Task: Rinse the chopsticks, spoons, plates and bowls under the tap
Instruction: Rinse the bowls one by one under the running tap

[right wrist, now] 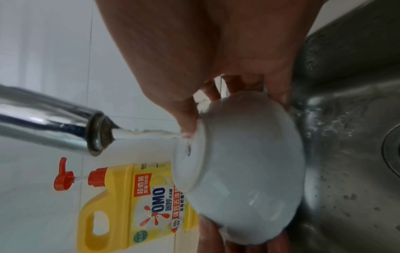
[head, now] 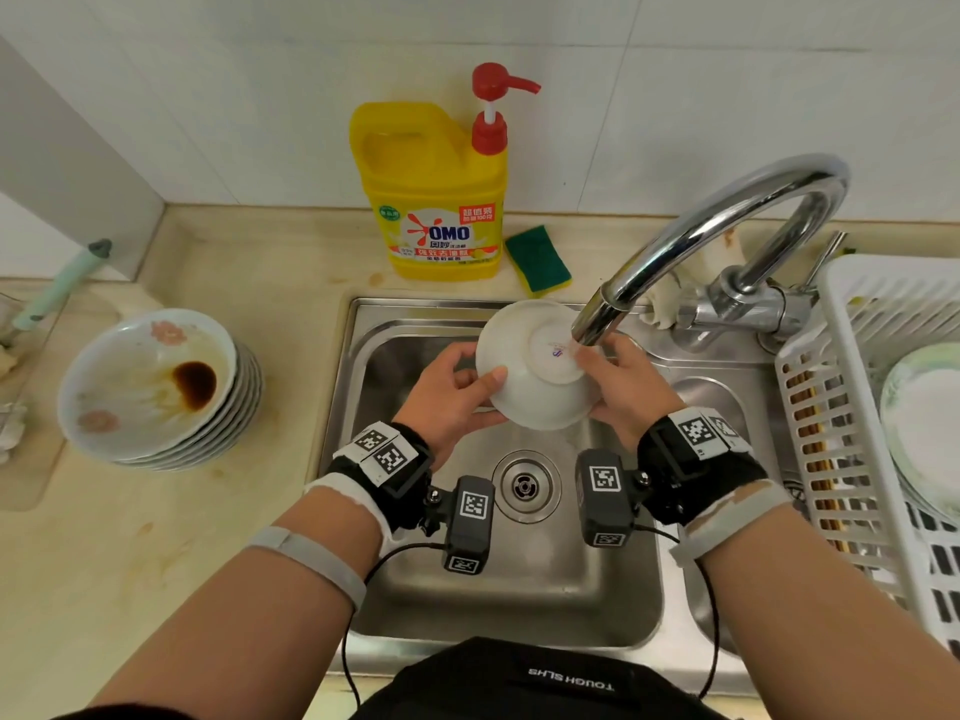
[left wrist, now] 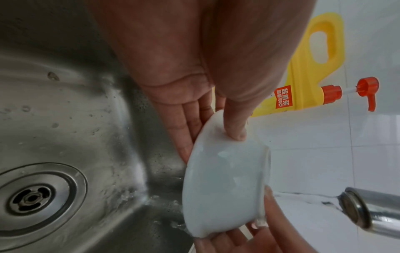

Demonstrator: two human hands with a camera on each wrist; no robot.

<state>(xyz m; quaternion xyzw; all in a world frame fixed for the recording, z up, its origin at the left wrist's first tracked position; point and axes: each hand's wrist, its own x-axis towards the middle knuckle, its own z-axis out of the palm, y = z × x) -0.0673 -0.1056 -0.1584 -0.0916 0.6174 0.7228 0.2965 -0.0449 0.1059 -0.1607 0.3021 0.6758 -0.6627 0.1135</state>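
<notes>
A white bowl [head: 535, 387] is held upside down and tilted over the sink [head: 519, 579], under the chrome tap spout [head: 597, 319]. Water [right wrist: 147, 135] runs from the spout [right wrist: 54, 123] onto the bowl's foot ring. My left hand [head: 470, 394] grips the bowl's left side, thumb on the outer wall and fingers under the rim. My right hand [head: 615, 381] grips its right side, thumb at the foot ring beside the stream. In the left wrist view the bowl [left wrist: 223, 184] is pinched between both hands. A stack of dirty bowls [head: 150, 387] with brown sauce sits on the left counter.
A yellow detergent bottle [head: 436, 200] and a green sponge [head: 537, 259] stand behind the sink. A white drying rack [head: 831, 324] at the right holds plates [head: 924, 428] and chopsticks [head: 810, 433]. The drain [head: 524, 485] lies below the bowl.
</notes>
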